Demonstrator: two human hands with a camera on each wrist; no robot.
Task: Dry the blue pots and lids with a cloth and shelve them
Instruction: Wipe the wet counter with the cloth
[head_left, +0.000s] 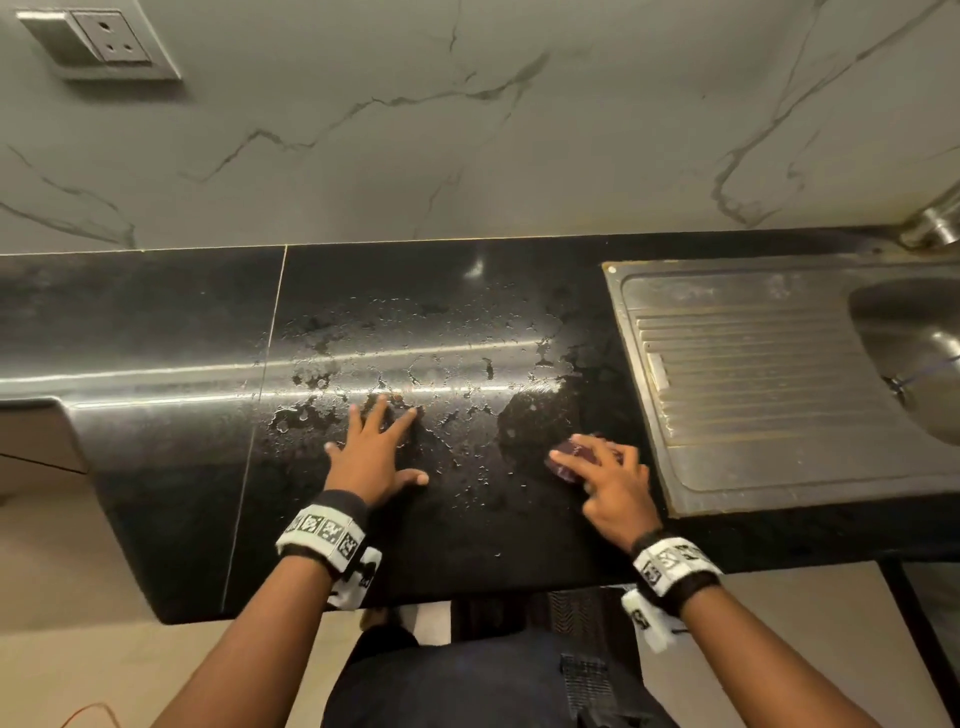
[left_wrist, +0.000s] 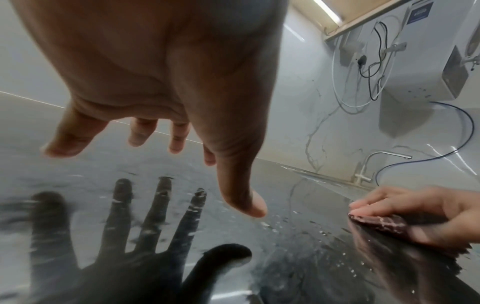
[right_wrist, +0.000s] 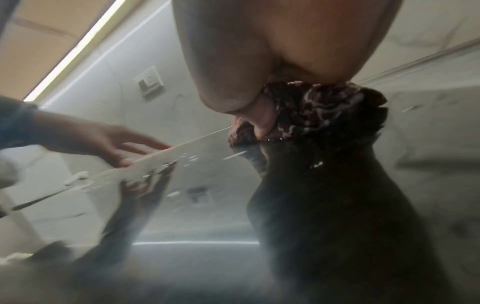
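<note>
Wiping looks like the step in hand: black countertop (head_left: 467, 322) is beaded with water ahead of and between both hands, with a drier-looking patch just forward-left of the right hand. Steel drainboard (head_left: 769, 384) sits immediately right of the right hand, sink bowl (head_left: 914, 358) beyond it; marble-look wall (head_left: 467, 130) with a socket (head_left: 111, 44) runs along the far edge. No blue pots or lids in any view, so where they lie relative to either hand can't be told; likely shelved already or out of frame. Left hand (head_left: 371, 452) is flat, fingers spread and straight, holding nothing; the wrist view suggests it hovers just off the wet surface above its own reflection, contact uncertain. Right hand (head_left: 605, 475) has fingers curled over the cloth (head_left: 571, 457), a bunched dark maroon patterned wad pressed onto the counter under the fingertips, thumb tucked into it in the right wrist view. Key relation: the remaining water lies left and forward of the cloth, toward the left hand, so the right hand is the working one and the next stroke probably runs leftward. Left hand sits in that path and would need to lift clear.
</note>
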